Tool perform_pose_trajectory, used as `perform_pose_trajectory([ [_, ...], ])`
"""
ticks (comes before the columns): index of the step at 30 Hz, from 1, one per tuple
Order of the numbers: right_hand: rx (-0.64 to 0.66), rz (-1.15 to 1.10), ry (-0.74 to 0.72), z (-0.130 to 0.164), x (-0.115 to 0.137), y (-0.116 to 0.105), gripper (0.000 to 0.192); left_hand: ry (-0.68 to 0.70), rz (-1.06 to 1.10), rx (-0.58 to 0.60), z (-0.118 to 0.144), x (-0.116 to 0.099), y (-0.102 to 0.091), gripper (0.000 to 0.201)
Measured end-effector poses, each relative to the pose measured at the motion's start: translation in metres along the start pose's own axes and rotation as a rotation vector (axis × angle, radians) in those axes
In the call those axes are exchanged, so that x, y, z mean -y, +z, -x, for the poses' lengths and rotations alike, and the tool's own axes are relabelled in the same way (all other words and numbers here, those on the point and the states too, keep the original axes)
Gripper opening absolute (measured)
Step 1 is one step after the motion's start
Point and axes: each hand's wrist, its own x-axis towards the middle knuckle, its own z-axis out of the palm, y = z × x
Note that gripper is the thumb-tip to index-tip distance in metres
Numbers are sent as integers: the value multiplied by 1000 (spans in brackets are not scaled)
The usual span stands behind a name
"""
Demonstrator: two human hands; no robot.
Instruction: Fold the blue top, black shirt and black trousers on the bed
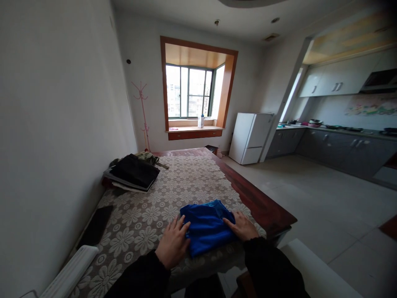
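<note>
Head: left hand, right hand, palms-down, flank blue cloth.

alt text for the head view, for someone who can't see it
A person's left hand and right hand touch opposite sides of a blue cloth on a flower-patterned tablecloth. Farther back are a dark pile near the left wall, a window and a white refrigerator.

You've got a bright brown-framed window straight ahead, plain pale walls, white fridge right of it, grey kitchen cabinets further right, pale tiled floor.
</note>
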Motion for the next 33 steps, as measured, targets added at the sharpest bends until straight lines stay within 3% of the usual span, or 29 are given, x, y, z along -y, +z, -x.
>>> perform_pose_trajectory([
  [4,56,-177,-91,-9,16,2,34,185,17,3,-36,-13,-10,53],
  [8,92,-367,-115,-14,22,-4,65,263,53,2,-61,-15,-2,46],
  [11,114,-386,-76,-19,19,-8,74,296,40,11,-68,-10,13,49],
  [15,194,-425,-80,-29,16,-11,60,327,67,-1,-68,1,28,55],
  [19,199,-525,-58,-33,10,-7,54,329,121,-6,-67,7,29,58],
  [23,76,-366,-105,-26,1,0,50,341,162,12,-70,10,25,68],
  [29,-137,135,-386,-10,6,-4,53,512,189,49,-70,15,26,65],
  [31,-106,259,-531,-5,16,-5,54,535,192,77,-68,17,30,66],
  [33,28,324,-656,-3,27,-2,53,531,182,113,-66,18,33,71],
])
